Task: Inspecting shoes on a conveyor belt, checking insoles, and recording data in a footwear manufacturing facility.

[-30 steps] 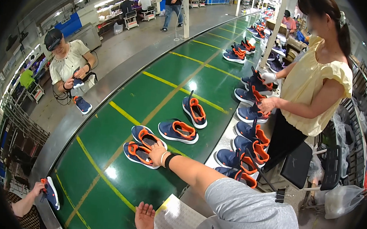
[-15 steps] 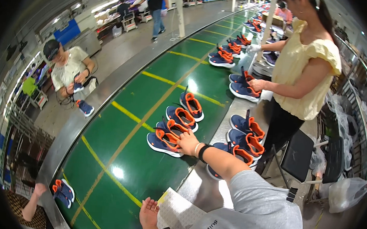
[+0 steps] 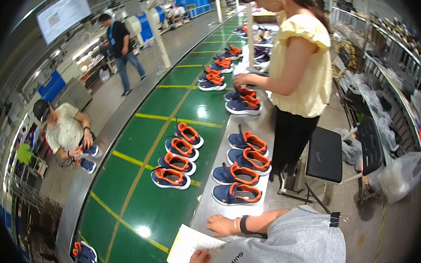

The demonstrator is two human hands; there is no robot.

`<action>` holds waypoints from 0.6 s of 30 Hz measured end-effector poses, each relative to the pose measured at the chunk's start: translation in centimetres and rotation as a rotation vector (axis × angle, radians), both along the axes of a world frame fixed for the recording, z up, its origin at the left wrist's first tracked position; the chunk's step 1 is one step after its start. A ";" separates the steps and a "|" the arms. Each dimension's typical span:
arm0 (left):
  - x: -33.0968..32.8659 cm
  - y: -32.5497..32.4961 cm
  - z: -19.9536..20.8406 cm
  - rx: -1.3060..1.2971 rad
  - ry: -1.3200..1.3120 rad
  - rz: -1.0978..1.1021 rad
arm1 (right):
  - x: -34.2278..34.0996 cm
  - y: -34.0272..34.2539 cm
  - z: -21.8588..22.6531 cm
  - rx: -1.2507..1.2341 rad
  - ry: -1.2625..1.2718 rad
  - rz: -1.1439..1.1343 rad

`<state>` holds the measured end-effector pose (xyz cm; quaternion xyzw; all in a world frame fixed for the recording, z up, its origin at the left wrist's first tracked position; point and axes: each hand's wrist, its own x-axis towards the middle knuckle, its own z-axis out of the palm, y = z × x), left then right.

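Observation:
My right hand (image 3: 222, 226) rests on the metal ledge, fingers loosely bent and holding nothing visible. It is just in front of the nearest navy shoe (image 3: 237, 194), apart from it. My left hand (image 3: 199, 261) is curled over a printed white sheet (image 3: 182, 249); its palm is hidden, so anything inside cannot be made out. Several navy shoes with orange linings and white soles stand in a row on the ledge. Alongside them, a matching row, including a navy shoe (image 3: 170, 178), stands on the green belt (image 3: 151, 208).
A co-worker in a yellow top (image 3: 300, 64) handles shoes farther along the ledge. Across the belt, a seated person (image 3: 64, 128) works on a shoe. A black chair (image 3: 324, 161) stands at right, near plastic bags (image 3: 402, 176). Another shoe pair (image 3: 84, 254) is at lower left.
My right hand has left the belt shoes and drawn back onto the ledge. My left hand has moved right and curled over the sheet. The view has shifted; the belt row now stands evenly spaced.

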<state>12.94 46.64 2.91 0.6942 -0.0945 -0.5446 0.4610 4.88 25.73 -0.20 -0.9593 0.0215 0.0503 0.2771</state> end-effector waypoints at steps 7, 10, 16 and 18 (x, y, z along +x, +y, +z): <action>-0.4 -2.3 1.5 0.086 -0.302 -0.387 | -7.4 0.5 0.3 -0.060 0.130 0.060; -0.5 -3.1 1.0 0.096 -0.413 -0.468 | -8.6 1.0 -0.3 -0.067 0.160 0.064; -1.4 -1.9 -1.1 0.179 -0.612 -0.500 | -10.8 0.8 -2.4 -0.072 0.086 0.138; -1.4 -1.9 -1.3 0.214 -0.683 -0.497 | -10.9 0.3 -4.1 -0.023 0.026 0.146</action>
